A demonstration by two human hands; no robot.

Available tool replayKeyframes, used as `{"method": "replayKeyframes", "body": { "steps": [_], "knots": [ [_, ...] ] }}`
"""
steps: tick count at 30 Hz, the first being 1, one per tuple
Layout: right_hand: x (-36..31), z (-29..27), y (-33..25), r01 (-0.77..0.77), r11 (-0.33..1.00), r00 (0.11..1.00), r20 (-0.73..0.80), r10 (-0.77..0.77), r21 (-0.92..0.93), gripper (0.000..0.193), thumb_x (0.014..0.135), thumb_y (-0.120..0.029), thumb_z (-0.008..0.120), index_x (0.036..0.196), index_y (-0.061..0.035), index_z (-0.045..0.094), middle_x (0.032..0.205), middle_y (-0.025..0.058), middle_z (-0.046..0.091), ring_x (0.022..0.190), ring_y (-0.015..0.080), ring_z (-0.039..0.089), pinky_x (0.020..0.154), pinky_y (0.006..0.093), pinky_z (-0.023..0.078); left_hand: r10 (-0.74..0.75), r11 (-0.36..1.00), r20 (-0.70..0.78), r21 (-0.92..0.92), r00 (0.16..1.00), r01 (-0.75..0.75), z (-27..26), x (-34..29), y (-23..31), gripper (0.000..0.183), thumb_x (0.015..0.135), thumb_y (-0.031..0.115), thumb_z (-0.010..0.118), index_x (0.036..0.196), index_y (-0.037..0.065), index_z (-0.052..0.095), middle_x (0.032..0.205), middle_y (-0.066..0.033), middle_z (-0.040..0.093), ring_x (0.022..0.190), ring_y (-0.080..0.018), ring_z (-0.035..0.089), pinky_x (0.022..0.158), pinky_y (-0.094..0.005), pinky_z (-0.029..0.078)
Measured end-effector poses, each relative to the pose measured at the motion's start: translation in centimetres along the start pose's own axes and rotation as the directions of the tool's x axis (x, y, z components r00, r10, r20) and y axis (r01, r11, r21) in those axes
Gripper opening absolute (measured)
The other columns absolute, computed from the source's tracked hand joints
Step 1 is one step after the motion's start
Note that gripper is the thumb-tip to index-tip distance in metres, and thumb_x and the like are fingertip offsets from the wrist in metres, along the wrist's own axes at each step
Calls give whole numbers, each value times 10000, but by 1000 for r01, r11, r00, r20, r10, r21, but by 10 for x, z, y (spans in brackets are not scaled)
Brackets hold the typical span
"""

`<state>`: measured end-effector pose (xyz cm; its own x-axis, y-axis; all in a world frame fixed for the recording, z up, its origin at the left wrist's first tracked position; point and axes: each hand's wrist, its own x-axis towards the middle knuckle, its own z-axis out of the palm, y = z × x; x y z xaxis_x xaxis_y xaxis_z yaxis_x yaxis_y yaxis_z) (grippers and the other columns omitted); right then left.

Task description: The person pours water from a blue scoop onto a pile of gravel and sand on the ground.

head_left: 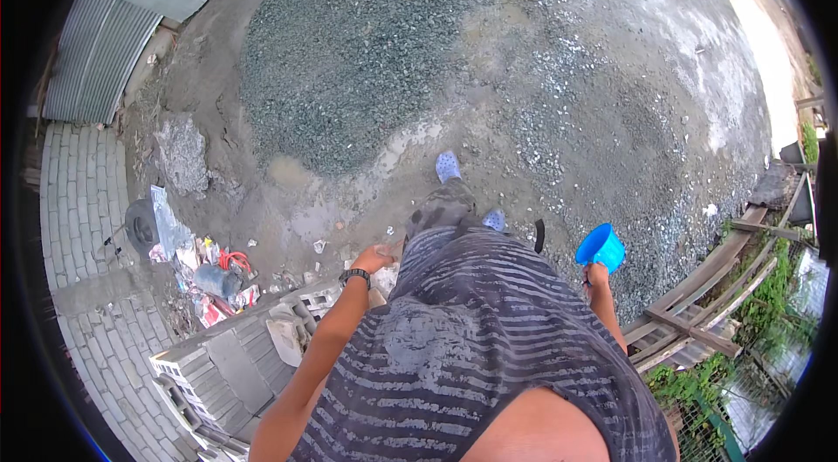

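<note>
A striped sleeveless shirt (pixel 471 349) fills the lower middle of the view, with both forearms coming out to either side of it. The left hand (pixel 377 256) hangs by the hip with a dark watch (pixel 354 275) on its wrist; its fingers look loosely curled and hold nothing that can be made out. The right hand (pixel 597 273) is closed around the lower part of a blue bucket (pixel 601 246), which tilts up and out on the person's right side, well apart from the other hand. Below the left arm lies a stack of grey concrete blocks (pixel 229 366), and just beyond them a heap of litter (pixel 209 279) with a red hose in it. Past the shirt, one foot in a pale blue shoe (pixel 448 167) steps forward on damp, sandy ground (pixel 559 113). Further out spreads a wide pile of grey gravel (pixel 349 52). To the right runs a weathered wooden fence (pixel 707 296) with green plants behind it. At the far left are brick paving (pixel 78 191) and a corrugated metal sheet (pixel 98 56).
</note>
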<state>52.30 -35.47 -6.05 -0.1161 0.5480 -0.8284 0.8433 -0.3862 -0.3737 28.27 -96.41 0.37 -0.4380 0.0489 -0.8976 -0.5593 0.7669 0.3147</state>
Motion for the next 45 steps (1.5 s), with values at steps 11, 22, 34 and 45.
{"method": "replayKeyframes", "body": {
  "steps": [11,22,34,45],
  "knots": [
    [-10,74,-150,538,742,834,128,-536,-399,576,756,-104,592,1324,-31,530,972,168,660,808,270,647,727,389,526,325,937,-82,-108,942,-333,-15,118,175,423,871,321,691,1177,33,640,1009,-73,696,888,-162,664,741,-296,513],
    [66,-18,-149,34,979,999,36,-28,-200,302,823,-102,473,1100,-32,570,668,62,520,480,169,448,420,330,322,380,921,67,61,923,-384,-42,213,415,471,844,406,702,1159,59,658,988,-112,715,816,-169,665,766,-316,510],
    [87,3,-379,40,990,999,-36,-36,132,555,774,-96,546,1327,-123,504,698,4,493,532,117,479,426,281,377,434,895,-126,172,892,-411,-116,303,582,421,866,379,684,1136,55,669,948,-89,709,813,-164,658,748,-318,507],
    [363,-32,-535,277,927,921,347,-180,-253,182,785,-124,551,949,-66,602,664,30,514,532,142,494,439,308,368,252,967,-267,97,930,-234,-92,291,644,521,824,467,680,1171,80,669,1127,-171,689,1059,-290,648,920,-374,477]
  ]
}}
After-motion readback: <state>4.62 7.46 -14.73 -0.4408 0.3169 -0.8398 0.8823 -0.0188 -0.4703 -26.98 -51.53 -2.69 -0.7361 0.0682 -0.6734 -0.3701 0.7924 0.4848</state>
